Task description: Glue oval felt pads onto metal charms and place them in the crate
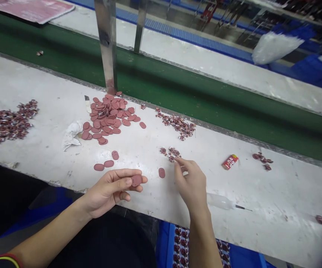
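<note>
My left hand [113,188] holds a flat reddish oval piece [136,181] between thumb and fingers, its face turned up with small holes showing. At a little cluster of small dark-red and white parts [174,152], my right hand [190,178] has its thumb and index finger bent together; whatever lies between the fingertips is hidden. One loose oval piece [161,172] rests on the table between both hands. Several more ovals, such as a single one [115,155], lie beyond my left hand. A big heap of ovals [107,111] is near the metal post.
Small-part piles lie at the far edge [181,126] and left [8,123]. A red box [230,162] and a white bottle with a thin metal tip [222,201] are at right. Below the edge sits a blue crate [166,242]. A metal post [107,48] borders the green belt [161,82].
</note>
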A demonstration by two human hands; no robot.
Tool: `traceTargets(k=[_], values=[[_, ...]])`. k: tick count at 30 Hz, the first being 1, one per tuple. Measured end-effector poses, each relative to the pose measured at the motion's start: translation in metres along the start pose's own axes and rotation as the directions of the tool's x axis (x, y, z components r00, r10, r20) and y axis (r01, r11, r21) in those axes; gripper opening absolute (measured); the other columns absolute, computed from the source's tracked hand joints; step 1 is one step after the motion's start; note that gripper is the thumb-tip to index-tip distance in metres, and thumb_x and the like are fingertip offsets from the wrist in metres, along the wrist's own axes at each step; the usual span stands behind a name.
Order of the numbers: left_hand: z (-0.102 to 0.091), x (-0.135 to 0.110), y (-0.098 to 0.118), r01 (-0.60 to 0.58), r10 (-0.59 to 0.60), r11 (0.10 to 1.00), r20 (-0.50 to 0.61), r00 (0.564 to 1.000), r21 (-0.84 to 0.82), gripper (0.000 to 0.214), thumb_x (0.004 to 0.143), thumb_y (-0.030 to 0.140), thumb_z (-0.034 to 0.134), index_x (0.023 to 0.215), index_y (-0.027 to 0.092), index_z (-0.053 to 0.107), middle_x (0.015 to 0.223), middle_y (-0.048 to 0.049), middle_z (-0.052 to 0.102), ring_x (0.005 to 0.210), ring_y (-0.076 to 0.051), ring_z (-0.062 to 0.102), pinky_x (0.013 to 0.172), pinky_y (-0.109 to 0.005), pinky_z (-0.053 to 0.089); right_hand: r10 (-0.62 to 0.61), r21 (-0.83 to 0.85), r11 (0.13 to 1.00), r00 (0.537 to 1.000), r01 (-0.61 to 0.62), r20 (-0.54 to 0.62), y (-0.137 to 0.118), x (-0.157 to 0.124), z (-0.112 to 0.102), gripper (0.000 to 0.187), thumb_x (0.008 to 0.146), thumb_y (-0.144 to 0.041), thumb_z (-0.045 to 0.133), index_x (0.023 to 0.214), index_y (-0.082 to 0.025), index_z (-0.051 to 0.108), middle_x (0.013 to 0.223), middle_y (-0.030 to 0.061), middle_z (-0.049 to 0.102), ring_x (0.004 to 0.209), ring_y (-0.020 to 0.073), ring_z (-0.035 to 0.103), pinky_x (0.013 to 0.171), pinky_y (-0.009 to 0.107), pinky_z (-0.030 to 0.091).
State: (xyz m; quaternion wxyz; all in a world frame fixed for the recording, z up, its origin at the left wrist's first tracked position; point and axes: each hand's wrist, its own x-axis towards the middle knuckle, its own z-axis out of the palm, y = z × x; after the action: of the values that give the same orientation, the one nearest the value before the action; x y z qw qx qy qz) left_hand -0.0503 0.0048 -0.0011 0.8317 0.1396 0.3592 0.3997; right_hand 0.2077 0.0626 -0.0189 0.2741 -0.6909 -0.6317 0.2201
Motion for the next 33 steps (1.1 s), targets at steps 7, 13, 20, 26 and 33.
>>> traceTargets(k=[7,13,20,26,33], values=[[-0.003,-0.009,-0.003,0.010,-0.010,1.000,-0.024,1.000,-0.006,0.031,0.083,0.026,0.082,0.113,0.018,0.079,0.125,-0.0175,0.075,0.092,-0.016,0.074,0.061,-0.015,0.051,-0.011,-0.202,0.978,0.970,0.061,0.242,-0.002,0.021,-0.006,0.031,0.089,-0.032,0.052,0.106,-0.019,0.074,0.085,0.0063,0.071,0.080,0.0236,0.064,0.079,0.038,0.046],[-0.005,-0.007,-0.004,0.025,-0.025,1.000,-0.040,0.999,-0.002,0.033,0.082,0.027,0.083,0.113,0.017,0.079,0.126,-0.0181,0.074,0.093,-0.017,0.072,0.063,-0.017,0.051,-0.002,-0.204,0.977,0.948,0.071,0.318,0.000,0.012,-0.020,0.031,0.092,-0.029,0.044,0.100,-0.022,0.074,0.104,0.0075,0.075,0.095,0.0234,0.068,0.087,0.036,0.048],[0.005,-0.004,0.000,0.050,-0.050,0.999,-0.025,0.998,-0.002,0.036,0.080,0.027,0.085,0.113,0.016,0.078,0.120,-0.0174,0.077,0.091,-0.017,0.073,0.062,-0.016,0.051,0.090,-0.242,0.970,0.965,-0.029,0.246,-0.008,0.013,-0.010,0.028,0.085,-0.042,0.063,0.094,-0.018,0.073,0.093,0.0107,0.075,0.086,0.0275,0.068,0.079,0.038,0.046],[0.004,-0.004,-0.003,0.040,-0.040,0.999,-0.002,0.999,-0.010,0.037,0.080,0.027,0.085,0.114,0.016,0.078,0.120,-0.0171,0.077,0.091,-0.016,0.073,0.062,-0.016,0.051,0.106,-0.042,0.994,0.974,-0.100,0.202,-0.018,0.005,-0.021,0.016,0.083,-0.031,0.063,0.079,-0.021,0.073,0.082,0.0083,0.076,0.081,0.0260,0.070,0.077,0.039,0.050],[0.007,0.001,-0.013,0.012,-0.010,1.000,0.077,0.997,-0.026,0.035,0.078,0.031,0.086,0.110,0.018,0.079,0.118,-0.0148,0.078,0.093,-0.018,0.073,0.062,-0.017,0.053,0.022,0.642,0.735,0.954,-0.217,0.297,-0.055,-0.068,-0.030,0.021,0.087,-0.042,0.074,0.098,-0.025,0.076,0.085,0.0054,0.077,0.072,0.0182,0.073,0.063,0.028,0.062]])
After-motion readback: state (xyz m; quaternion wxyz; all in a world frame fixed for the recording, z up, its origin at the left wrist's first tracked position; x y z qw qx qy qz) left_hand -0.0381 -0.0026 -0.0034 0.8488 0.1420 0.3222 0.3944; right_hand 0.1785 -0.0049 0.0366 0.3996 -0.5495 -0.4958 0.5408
